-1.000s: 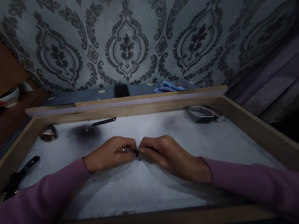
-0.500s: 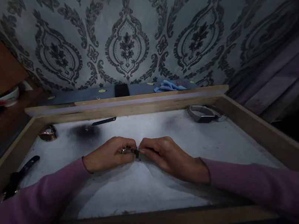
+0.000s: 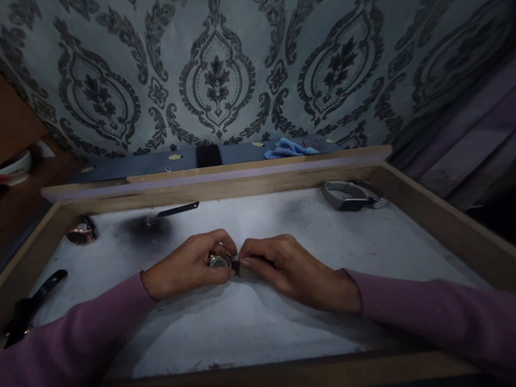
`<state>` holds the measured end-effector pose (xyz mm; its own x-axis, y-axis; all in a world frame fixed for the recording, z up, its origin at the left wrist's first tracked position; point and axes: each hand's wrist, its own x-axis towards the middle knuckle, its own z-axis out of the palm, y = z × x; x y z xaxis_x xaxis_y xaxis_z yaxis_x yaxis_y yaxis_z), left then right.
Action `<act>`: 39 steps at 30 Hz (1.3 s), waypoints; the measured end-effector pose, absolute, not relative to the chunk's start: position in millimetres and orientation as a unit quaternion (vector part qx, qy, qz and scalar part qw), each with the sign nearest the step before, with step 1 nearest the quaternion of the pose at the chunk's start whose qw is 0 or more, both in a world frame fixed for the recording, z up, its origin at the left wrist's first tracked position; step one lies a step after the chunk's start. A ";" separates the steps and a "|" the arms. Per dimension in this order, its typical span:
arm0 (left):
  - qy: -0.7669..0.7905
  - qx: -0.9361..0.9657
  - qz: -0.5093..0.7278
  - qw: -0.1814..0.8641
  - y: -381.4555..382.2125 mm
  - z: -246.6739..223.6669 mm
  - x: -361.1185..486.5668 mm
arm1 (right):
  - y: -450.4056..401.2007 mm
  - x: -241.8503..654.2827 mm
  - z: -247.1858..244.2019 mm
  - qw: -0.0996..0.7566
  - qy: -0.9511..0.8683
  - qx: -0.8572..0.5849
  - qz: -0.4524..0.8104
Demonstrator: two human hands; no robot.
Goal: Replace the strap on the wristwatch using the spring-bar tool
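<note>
My left hand is closed around a wristwatch, whose round, shiny case shows between thumb and fingers. A short dark strap juts from the case toward the right. At the strap's end my right hand is closed in a pinch, thumb against the fingers, and its fingertips cover that end. Both hands meet over the middle of a white-bottomed wooden tray. Too little of the strap shows to tell how it is joined to the case.
Inside the tray lie a rose-gold watch, a black-strapped watch partly behind my left sleeve, a loose black strap and a grey-banded watch. Beyond the rim are a blue cloth and a flat black object.
My left fingers have shifted and arched up a little, so more of the watch's face shows. The right hand keeps its pinch in nearly the same place.
</note>
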<state>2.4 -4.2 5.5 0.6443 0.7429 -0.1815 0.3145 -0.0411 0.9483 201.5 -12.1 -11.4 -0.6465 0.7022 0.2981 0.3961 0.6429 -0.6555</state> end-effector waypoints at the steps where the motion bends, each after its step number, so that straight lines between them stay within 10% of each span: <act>1: 0.376 0.693 0.187 0.586 -4.5 5.9 2.7 | -11.7 201.8 -11.3 0.272 -0.865 -0.317 0.279; 28: 0.381 0.830 0.077 0.400 -3.9 13.1 -1.2 | -13.8 200.5 -10.5 0.236 -0.871 -0.288 0.319; 39: 0.384 0.763 0.081 0.514 -1.8 16.8 -5.9 | -14.2 201.0 -9.6 0.227 -0.875 -0.290 0.314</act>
